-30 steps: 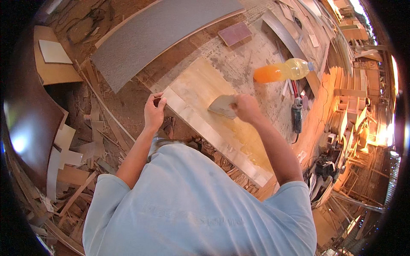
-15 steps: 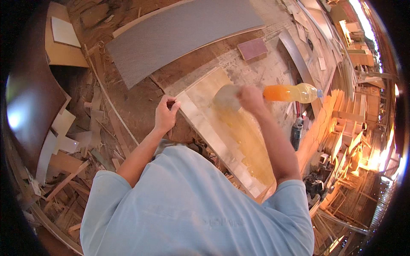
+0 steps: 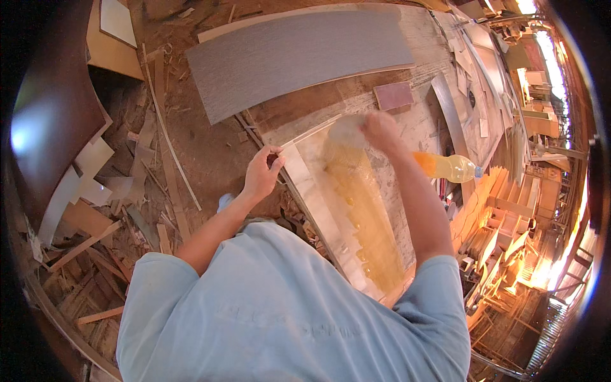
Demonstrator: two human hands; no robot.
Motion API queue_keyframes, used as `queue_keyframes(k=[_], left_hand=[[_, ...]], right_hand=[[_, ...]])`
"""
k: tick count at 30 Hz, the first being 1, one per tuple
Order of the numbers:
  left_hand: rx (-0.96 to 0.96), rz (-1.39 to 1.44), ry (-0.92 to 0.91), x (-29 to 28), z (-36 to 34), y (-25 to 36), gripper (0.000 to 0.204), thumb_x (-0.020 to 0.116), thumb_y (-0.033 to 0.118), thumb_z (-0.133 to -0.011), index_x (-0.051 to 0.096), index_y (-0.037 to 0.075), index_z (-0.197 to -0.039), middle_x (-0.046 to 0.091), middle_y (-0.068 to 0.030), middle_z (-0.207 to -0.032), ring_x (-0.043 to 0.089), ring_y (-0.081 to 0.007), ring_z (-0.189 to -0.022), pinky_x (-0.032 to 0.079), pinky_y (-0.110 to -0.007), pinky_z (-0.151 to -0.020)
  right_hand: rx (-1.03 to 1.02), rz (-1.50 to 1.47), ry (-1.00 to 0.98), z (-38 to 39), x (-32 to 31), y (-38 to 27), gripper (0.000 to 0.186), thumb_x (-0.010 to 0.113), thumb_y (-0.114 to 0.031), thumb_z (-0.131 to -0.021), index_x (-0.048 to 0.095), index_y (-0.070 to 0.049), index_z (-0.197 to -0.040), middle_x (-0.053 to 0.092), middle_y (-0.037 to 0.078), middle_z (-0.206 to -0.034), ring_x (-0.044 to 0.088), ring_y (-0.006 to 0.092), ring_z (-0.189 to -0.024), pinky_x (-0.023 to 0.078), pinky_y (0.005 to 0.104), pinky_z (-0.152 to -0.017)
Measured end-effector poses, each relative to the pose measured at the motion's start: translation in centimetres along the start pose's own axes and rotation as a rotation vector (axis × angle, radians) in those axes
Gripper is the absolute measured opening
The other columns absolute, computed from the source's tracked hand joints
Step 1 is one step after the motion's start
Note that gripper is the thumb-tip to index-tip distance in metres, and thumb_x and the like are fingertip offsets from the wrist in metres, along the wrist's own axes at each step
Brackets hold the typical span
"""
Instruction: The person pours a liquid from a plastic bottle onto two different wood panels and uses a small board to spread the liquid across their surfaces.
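A long pale board lies in front of me at a slant, with a wet band of yellow glue along its right part. My right hand is closed on a thin whitish spreader, blurred by motion, over the glue at the board's far end. My left hand pinches the board's far left corner between thumb and fingers. Right of my right forearm is a clear plastic bottle with orange and yellow contents and a blue cap; the forearm covers part of it.
A large grey panel lies at the far side of the worktable. Near it are a small mauve piece and a long grey strip. Wood scraps litter the floor at left, beside a dark glossy curved panel.
My right hand has moved the spreader toward the board's far end. My left hand keeps its pinch on the corner. The whole view has shifted slightly, and my forearm now hides more of the bottle.
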State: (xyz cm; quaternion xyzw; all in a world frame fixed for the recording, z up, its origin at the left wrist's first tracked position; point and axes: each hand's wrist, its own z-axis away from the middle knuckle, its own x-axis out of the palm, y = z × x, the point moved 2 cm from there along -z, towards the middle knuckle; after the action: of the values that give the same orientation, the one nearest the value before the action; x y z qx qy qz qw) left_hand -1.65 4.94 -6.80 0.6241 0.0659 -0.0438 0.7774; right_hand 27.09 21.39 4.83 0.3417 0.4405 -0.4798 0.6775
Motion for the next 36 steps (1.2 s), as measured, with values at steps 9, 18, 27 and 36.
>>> queue_keyframes(k=[9,18,27,36], left_hand=[[0.081,0.050,-0.167,-0.6,-0.9,0.3,0.040,0.061,0.017,-0.098,0.059,0.008,-0.137,0.064,-0.0146,-0.111,0.063,-0.0226,-0.098,0.050,-0.035,-0.088],[-0.064,0.060,-0.570,-0.9,-3.5,-0.7,0.055,0.058,0.008,-0.093,0.052,0.010,-0.148,0.067,-0.0165,-0.102,0.061,-0.0247,-0.101,0.045,-0.037,-0.098],[0.045,-0.071,-0.335,-1.0,-1.7,0.1,0.047,0.065,0.019,-0.097,0.054,0.014,-0.142,0.055,-0.0127,-0.113,0.057,-0.0233,-0.099,0.047,-0.037,-0.093],[-0.155,0.089,-0.158,-5.4,2.9,-3.9,0.052,0.070,0.022,-0.095,0.052,0.007,-0.140,0.054,-0.0048,-0.098,0.054,-0.0163,-0.089,0.048,-0.033,-0.085]], right_hand=[[-0.298,-0.126,-0.116,-0.6,-4.2,-4.5,0.025,0.069,-0.025,-0.090,0.073,-0.005,-0.104,0.072,0.022,-0.095,0.069,0.0394,-0.093,0.055,0.0493,-0.080],[-0.273,0.033,-0.374,4.1,-4.4,-5.3,0.023,0.067,-0.023,-0.092,0.075,-0.011,-0.110,0.073,0.017,-0.097,0.070,0.0363,-0.094,0.056,0.0480,-0.082],[-0.648,0.119,0.089,-3.9,-3.4,-7.8,0.021,0.058,-0.010,-0.091,0.074,-0.013,-0.104,0.074,0.012,-0.089,0.071,0.0323,-0.090,0.055,0.0496,-0.087],[-0.613,0.236,-0.249,2.8,-1.7,-9.8,0.014,0.062,-0.011,-0.089,0.074,-0.015,-0.093,0.070,0.012,-0.081,0.070,0.0314,-0.087,0.051,0.0471,-0.093]])
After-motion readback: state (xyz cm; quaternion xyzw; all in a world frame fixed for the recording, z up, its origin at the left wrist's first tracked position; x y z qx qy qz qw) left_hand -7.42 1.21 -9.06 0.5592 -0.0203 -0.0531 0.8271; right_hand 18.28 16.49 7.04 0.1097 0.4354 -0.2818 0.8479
